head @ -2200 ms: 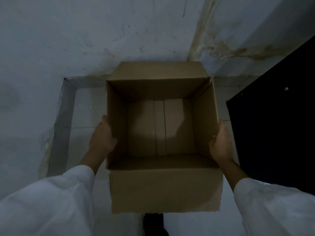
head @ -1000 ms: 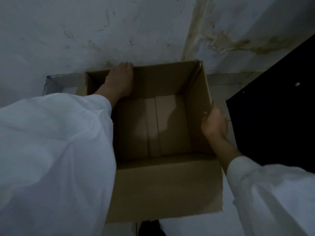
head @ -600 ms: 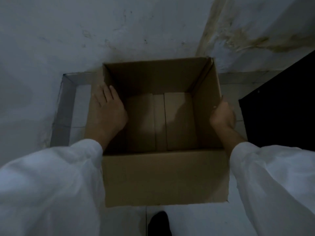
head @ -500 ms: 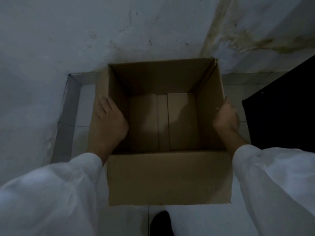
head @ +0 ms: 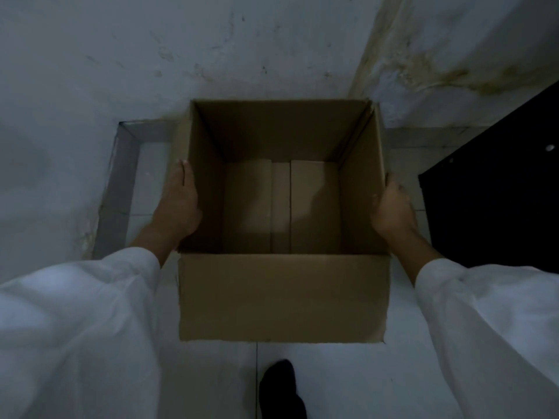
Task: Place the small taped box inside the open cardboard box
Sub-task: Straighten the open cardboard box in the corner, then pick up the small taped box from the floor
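An open brown cardboard box [head: 281, 297] stands on the pale floor in a corner, its top flaps folded down outside. The inside shows only the bottom flaps, nothing lying on them. My left hand [head: 178, 207] lies flat against the box's left wall at the rim. My right hand [head: 391, 208] grips the right wall at the rim, fingers curled over the outside. Both arms wear white sleeves. The small taped box is nowhere in this view.
A stained white wall [head: 211, 49] rises right behind the box. A black panel or cabinet [head: 496, 192] stands close on the right. A dark foot [head: 281, 388] sits on the tiled floor just before the box. A grey skirting strip [head: 116, 189] runs on the left.
My left hand came back from the far left flap and pressed it down, now resting on the left wall. The box sits squarer, with all flaps folded outside.
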